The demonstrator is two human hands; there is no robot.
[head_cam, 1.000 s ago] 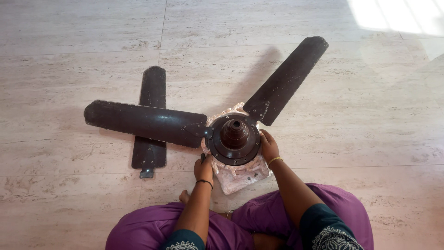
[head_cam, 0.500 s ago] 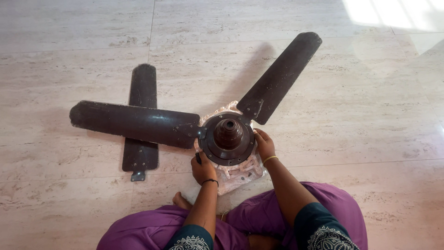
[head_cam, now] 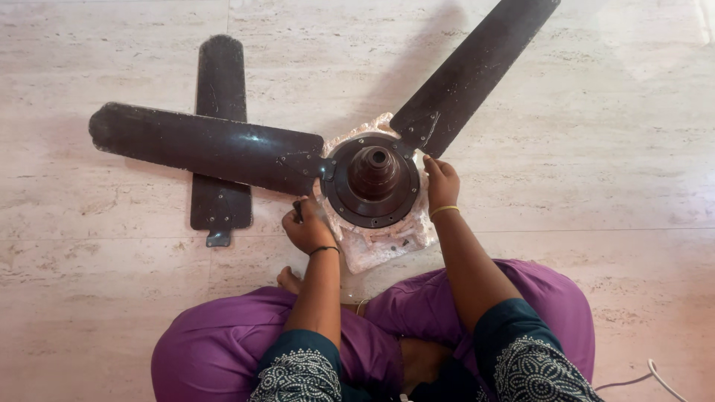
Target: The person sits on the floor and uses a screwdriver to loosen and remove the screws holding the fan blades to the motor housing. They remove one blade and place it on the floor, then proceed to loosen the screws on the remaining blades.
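Currently, left hand point(head_cam: 307, 227): closed around a small dark tool point(head_cam: 297, 208).
Right hand point(head_cam: 442, 184): fingers laid, loosely spread, on the fan motor point(head_cam: 373, 181).

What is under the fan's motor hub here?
A whitish moulded packing block sits under the motor hub, its edges showing at the front and upper left. Its middle is covered by the hub. The block rests on the tiled floor.

A pale pinkish-white moulded packing block point(head_cam: 387, 249) lies under the fan hub; no labels, signs, screens.
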